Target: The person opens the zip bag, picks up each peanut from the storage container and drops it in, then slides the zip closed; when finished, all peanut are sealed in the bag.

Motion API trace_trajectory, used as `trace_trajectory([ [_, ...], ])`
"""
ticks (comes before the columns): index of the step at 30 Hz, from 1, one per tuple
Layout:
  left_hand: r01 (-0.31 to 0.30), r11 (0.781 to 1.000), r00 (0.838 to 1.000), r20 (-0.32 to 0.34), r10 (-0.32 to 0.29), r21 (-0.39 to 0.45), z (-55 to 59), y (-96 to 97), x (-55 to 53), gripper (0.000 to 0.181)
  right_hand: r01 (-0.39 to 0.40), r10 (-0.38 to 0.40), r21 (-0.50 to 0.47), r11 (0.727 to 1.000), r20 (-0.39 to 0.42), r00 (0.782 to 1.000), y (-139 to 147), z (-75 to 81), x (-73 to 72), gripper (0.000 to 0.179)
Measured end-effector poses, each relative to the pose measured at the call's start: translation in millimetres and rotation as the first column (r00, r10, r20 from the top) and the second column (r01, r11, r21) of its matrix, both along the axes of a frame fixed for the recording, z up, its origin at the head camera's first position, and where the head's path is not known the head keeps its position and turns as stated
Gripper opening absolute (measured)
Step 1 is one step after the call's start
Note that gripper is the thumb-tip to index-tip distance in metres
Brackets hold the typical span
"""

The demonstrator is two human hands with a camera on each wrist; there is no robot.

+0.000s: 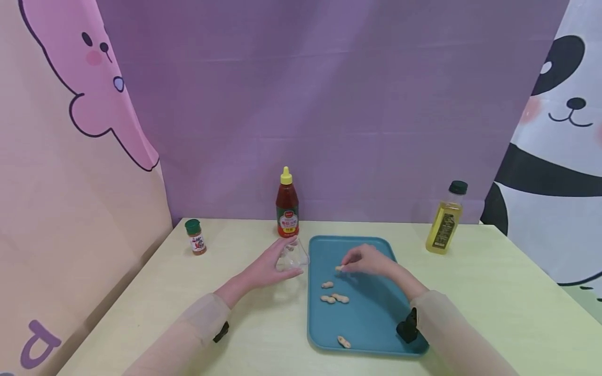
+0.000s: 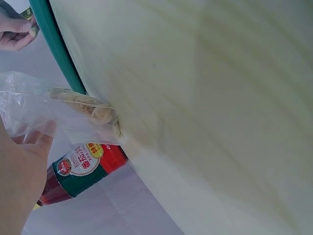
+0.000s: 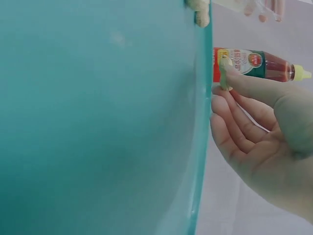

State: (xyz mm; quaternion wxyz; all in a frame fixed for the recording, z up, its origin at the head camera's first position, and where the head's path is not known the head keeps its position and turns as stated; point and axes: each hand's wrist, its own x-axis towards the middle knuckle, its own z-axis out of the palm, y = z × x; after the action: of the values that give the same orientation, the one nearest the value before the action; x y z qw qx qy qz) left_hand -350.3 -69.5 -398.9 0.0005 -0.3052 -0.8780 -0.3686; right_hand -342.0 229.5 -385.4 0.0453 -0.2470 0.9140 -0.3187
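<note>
My left hand (image 1: 273, 265) holds a clear plastic bag (image 1: 294, 257) just left of the blue tray (image 1: 376, 326), thumb and fingers spread around its mouth. Peanuts (image 2: 100, 113) lie at the bottom of that bag, close over the table. Over the tray's upper part, my right hand (image 1: 369, 260) pinches one peanut (image 3: 225, 73) between thumb and fingertips. Several unshelled peanuts rest on the tray: one peanut (image 1: 327, 284) below the pinched one, a touching pair (image 1: 340, 298) under that, and a single peanut (image 1: 344, 342) by the near edge.
A red sauce bottle (image 1: 287, 209) with a yellow tip stands behind the bag. At the table's back left is a small green-capped spice jar (image 1: 196, 238). An oil bottle (image 1: 444, 222) stands at the back right, beyond the tray. A purple cloth (image 1: 329, 115) hangs behind the table.
</note>
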Motion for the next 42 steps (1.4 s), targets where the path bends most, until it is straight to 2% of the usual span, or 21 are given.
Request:
trace_trajectory([
  [4, 0.008, 1.000, 1.000, -0.001, -0.008, 0.002, 1.1, 0.8, 0.3, 0.082, 0.046, -0.047, -0.031, 0.998, -0.052, 0.998, -4, 4.3, -2.7, 0.021],
  [11, 0.006, 1.000, 1.000, 0.013, -0.006, 0.005, 1.3, 1.5, 1.5, 0.082, 0.073, -0.085, -0.088, 0.993, -0.142, 0.986, -22, 20.0, -2.2, 0.021],
  [17, -0.006, 1.000, 1.000, 0.014, 0.006, -0.005, 1.2, 1.0, 2.1, 0.082, 0.106, -0.122, -0.134, 0.985, -0.119, 0.985, -46, 33.9, -1.7, 0.023],
  [23, 0.004, 1.000, 1.000, 0.000, -0.004, -0.001, 0.2, 1.0, 1.0, 0.081, 0.042, -0.060, -0.124, 0.991, -0.150, 0.987, -68, 41.4, -1.1, 0.023],
  [30, 0.022, 1.000, 1.000, -0.012, -0.022, 0.012, -1.5, 0.2, -0.2, 0.083, -0.030, 0.010, -0.122, 0.992, -0.161, 0.987, -87, 39.8, -2.5, 0.021],
  [36, 0.026, 0.999, 0.999, -0.022, -0.026, 0.023, -2.1, 0.0, -0.7, 0.084, -0.042, 0.023, -0.135, 0.990, -0.139, 0.990, -95, 36.6, -1.4, 0.021],
  [42, 0.023, 1.000, 0.999, -0.036, -0.022, 0.021, -1.7, -0.1, -0.6, 0.081, -0.036, 0.016, -0.129, 0.991, -0.153, 0.988, -96, 36.5, 1.0, 0.024],
])
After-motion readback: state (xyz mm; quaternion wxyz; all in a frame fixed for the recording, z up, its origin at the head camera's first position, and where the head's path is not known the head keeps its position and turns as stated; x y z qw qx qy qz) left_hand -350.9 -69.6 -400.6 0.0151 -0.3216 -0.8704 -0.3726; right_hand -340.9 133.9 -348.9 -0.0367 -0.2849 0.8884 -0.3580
